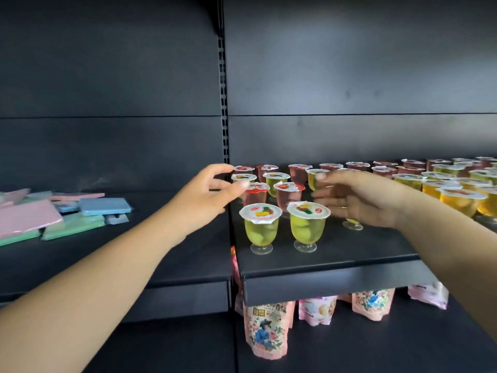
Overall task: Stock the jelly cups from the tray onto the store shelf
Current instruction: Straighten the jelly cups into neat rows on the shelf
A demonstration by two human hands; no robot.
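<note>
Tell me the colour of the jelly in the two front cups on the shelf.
Yellow-green, seen in the head view: two front cups.

Right hand (357, 200) is covering most of a footed jelly cup (352, 224); only its base and a sliver of green are showing. Whether the fingers are touching the yellow-green cup (317, 179) behind them is unclear. Left hand (212, 189) is motion-blurred, contact with the red-lidded cup (256, 193) not readable. Cup rows (457, 181) are running off the right edge. Pink pouches (265, 332) below are being cut off by the shelf lip (336, 281). Pastel packs (24, 219) are being cropped at the left edge. Lid print is too small to read.
</note>
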